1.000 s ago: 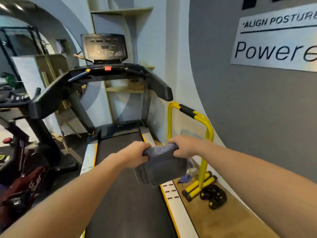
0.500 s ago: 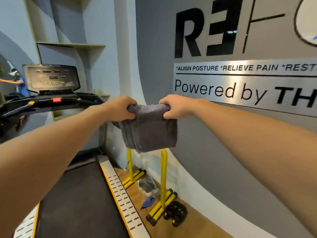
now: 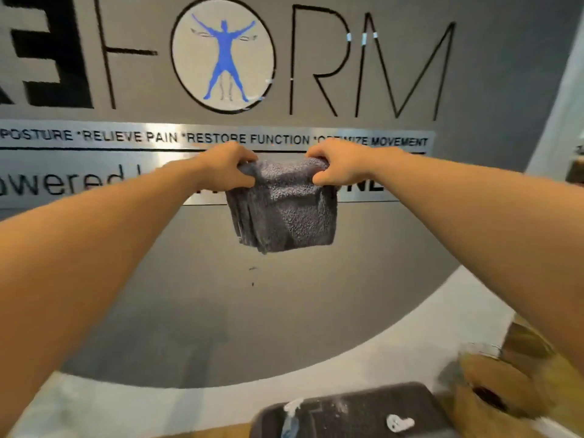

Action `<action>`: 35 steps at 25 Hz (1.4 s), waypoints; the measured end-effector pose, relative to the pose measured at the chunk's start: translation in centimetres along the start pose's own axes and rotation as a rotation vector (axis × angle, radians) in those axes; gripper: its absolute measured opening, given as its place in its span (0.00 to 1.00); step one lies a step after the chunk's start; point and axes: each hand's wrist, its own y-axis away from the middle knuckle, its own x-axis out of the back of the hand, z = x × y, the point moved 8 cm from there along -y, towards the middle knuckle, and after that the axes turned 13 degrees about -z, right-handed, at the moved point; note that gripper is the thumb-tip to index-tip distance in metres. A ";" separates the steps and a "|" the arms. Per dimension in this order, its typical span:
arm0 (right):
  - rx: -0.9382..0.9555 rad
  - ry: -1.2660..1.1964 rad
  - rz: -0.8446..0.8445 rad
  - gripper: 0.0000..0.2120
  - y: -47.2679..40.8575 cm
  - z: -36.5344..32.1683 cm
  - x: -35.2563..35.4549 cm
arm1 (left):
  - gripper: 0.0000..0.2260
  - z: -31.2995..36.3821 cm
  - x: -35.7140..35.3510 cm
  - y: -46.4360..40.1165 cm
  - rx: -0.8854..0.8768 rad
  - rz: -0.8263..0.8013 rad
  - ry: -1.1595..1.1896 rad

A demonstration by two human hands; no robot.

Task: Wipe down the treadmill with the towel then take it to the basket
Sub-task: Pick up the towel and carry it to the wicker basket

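Both arms reach straight forward, the left hand [image 3: 226, 167] and right hand [image 3: 339, 165] each gripping a top corner of the folded grey towel [image 3: 284, 210] with curled fingers; it hangs before the far wall sign [image 3: 94, 165].

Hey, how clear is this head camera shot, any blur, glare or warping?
Head view: towel and both hands, left and right, fairly sharp; lower right corner smeared with motion blur; silver sign strip shows soft glare; wide-angle lens bows the forearms and wall lettering.
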 end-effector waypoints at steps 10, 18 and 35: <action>-0.596 0.040 0.021 0.06 23.3 30.3 2.4 | 0.04 33.0 -11.7 -22.0 -0.592 -0.119 0.119; -0.891 0.041 0.041 0.10 32.6 45.1 2.0 | 0.05 50.2 -18.6 -32.9 -0.878 -0.196 0.200; -0.924 -0.028 0.102 0.09 38.1 83.4 0.5 | 0.08 74.7 -30.3 -59.4 -0.904 -0.287 0.211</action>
